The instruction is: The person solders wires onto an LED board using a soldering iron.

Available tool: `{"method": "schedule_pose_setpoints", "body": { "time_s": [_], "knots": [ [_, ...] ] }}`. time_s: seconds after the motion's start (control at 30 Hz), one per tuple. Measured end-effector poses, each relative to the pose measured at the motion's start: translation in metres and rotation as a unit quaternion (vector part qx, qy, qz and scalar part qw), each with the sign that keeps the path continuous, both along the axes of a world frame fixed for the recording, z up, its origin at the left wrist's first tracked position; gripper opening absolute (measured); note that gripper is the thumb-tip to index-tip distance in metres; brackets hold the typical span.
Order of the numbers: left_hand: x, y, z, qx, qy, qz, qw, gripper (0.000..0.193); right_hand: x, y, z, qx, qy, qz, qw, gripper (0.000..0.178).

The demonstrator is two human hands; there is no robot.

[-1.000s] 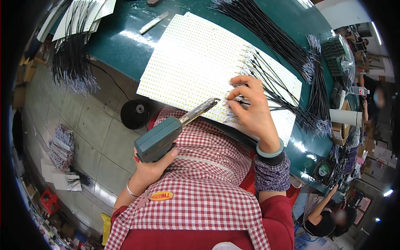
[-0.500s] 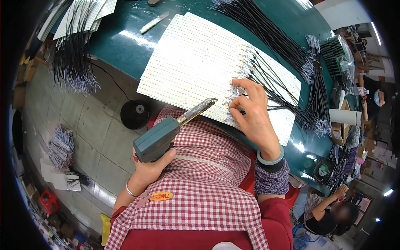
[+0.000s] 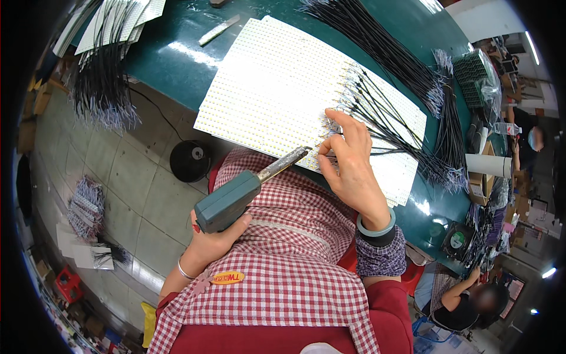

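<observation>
My left hand (image 3: pixel 223 238) is wrapped around the grip of a dark green soldering gun (image 3: pixel 227 200). Its metal barrel points up and right, and the tip is over the near edge of a white LED panel (image 3: pixel 259 82) dotted with yellow rows. Close to that tip, the thumb and index finger of my right hand (image 3: pixel 358 174) pinch a thin wire end, mostly hidden by the fingers. Black wires (image 3: pixel 383 112) fan across the panel's right half, their stripped ends along a line of its dots. Whether the tip touches the panel, I cannot tell.
Bundles of black wire (image 3: pixel 365 38) lie at the back of the green table (image 3: pixel 159 65). A pale flat strip (image 3: pixel 219 30) rests left of the panel. More wired panels (image 3: pixel 112 29) overhang the left edge. Below is a black bin (image 3: pixel 190 161). Another person (image 3: pixel 471 304) sits at right.
The soldering gun has shifted slightly right, bringing its tip nearer my right fingers. My right hand has moved a little left along the panel.
</observation>
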State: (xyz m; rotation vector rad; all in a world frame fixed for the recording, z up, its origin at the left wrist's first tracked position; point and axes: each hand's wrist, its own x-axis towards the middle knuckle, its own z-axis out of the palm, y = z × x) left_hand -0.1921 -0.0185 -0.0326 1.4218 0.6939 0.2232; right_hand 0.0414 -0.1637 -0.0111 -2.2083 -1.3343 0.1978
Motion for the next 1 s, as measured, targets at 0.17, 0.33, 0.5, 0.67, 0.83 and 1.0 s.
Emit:
{"method": "schedule_pose_setpoints", "body": {
  "time_s": [0.17,0.33,0.5,0.67,0.83,1.0],
  "knots": [
    [-0.001,0.0,-0.006,0.085,-0.049,-0.02,0.995,0.021,0.001,0.002,0.003,-0.018,-0.01,0.013,1.0,0.012],
    [-0.001,0.0,-0.008,0.087,-0.045,-0.033,0.995,0.019,0.001,0.003,0.0,-0.021,-0.024,0.02,0.999,0.012],
    [-0.003,0.0,-0.009,0.103,-0.05,-0.038,0.993,0.018,0.0,0.003,0.003,-0.022,-0.021,0.023,0.999,0.01],
    [-0.002,0.002,-0.008,0.11,-0.031,-0.068,0.991,0.019,0.001,0.003,0.002,-0.021,-0.026,0.027,0.999,0.01],
    [-0.001,0.001,-0.005,0.107,-0.031,-0.071,0.991,0.019,0.001,0.005,0.004,-0.028,-0.026,0.027,0.999,0.009],
    [-0.007,0.0,-0.017,0.122,-0.078,-0.033,0.989,0.019,0.001,0.005,0.003,-0.03,-0.029,0.029,0.999,0.008]
  ]
}}
